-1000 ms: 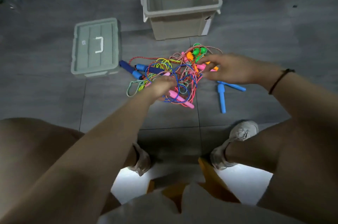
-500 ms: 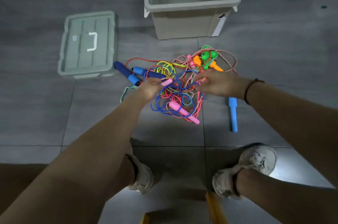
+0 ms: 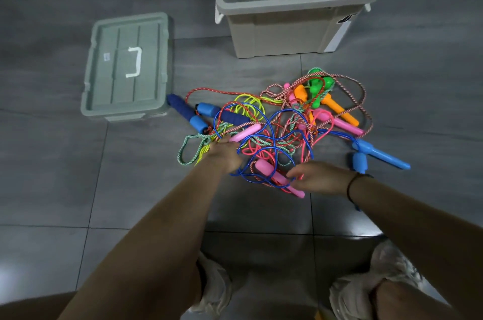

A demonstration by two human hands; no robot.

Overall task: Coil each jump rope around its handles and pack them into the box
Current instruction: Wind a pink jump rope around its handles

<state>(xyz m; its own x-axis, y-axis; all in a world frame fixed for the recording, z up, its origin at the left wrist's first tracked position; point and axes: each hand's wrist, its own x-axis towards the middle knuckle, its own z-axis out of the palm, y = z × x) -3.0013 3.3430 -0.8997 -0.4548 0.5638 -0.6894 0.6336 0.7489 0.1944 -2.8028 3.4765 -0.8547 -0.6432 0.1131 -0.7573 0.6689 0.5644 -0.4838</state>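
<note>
- floor (image 3: 52, 175): smooth grey tile, mostly matt, with a glossy sheen nearest the feet.
- box (image 3: 274, 29) and lid (image 3: 122, 84): smooth, matt moulded plastic (the lid's carry handle is white plastic).
- pink handle (image 3: 247, 132), orange handle (image 3: 339, 110): smooth, slightly glossy plastic.
- dark blue grips (image 3: 181, 109): matt, foam-like.
- blue cord (image 3: 214, 123): slick, glossy plastic.
- green-and-white rope (image 3: 180, 152): twisted fibre, rough, matt.
- shoes (image 3: 386, 267): pale, creased cloth.

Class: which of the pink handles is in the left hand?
The pink handle jutting from the left hand, beside the navy handle; the other pink ones lie farther right.
</note>
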